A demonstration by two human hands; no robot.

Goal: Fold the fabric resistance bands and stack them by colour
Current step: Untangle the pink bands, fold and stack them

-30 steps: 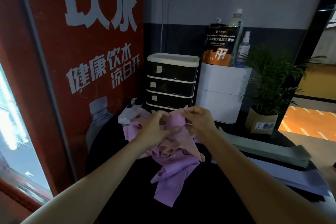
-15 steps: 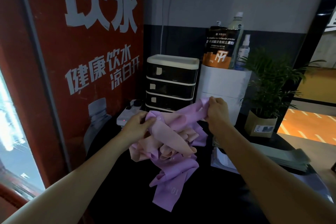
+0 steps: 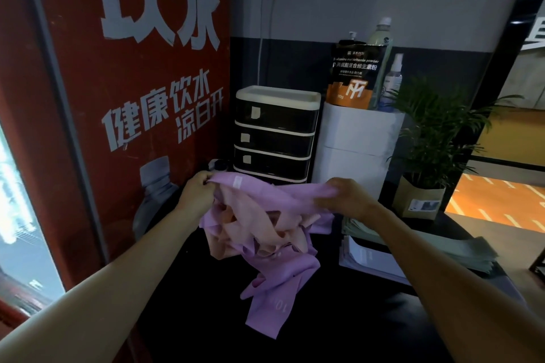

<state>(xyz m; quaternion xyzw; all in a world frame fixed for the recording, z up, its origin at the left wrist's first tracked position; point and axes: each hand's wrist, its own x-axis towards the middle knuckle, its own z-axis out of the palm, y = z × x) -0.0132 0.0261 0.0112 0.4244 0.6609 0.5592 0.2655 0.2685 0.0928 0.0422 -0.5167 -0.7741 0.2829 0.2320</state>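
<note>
Left hand point(image 3: 197, 197) and right hand point(image 3: 343, 197) now pinch opposite ends of one purple band point(image 3: 274, 196), stretched wider than a second ago, above the tangled pile point(image 3: 265, 233) mid-surface. Band nearly freed; folding not begun.

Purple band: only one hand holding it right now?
No: the left hand pinches one end of the purple band and the right hand grips the other, with the band stretched between them above the tangled pile.
</note>
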